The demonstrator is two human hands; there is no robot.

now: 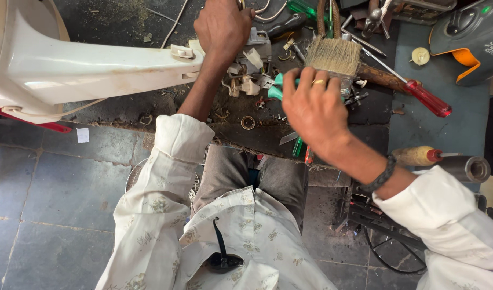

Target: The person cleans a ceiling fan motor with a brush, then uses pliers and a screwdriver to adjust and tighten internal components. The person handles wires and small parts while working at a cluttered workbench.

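My left hand (223,28) rests at the back of the dark workbench, fingers closed over the end of a white plastic appliance arm (96,67) beside a grey mechanism with white clips (252,59). My right hand (313,110) is closed around a teal handle (276,88), hovering over the bench's front half. A flat paintbrush with pale bristles (335,55) lies just beyond its fingers. What the teal handle belongs to is hidden under the hand.
A red-handled screwdriver (426,99) and a wooden-handled tool (418,156) lie to the right. A grey and orange appliance (469,35) sits far right. Green screwdrivers (302,8), pliers and wires crowd the back. Tiled floor (53,182) lies lower left.
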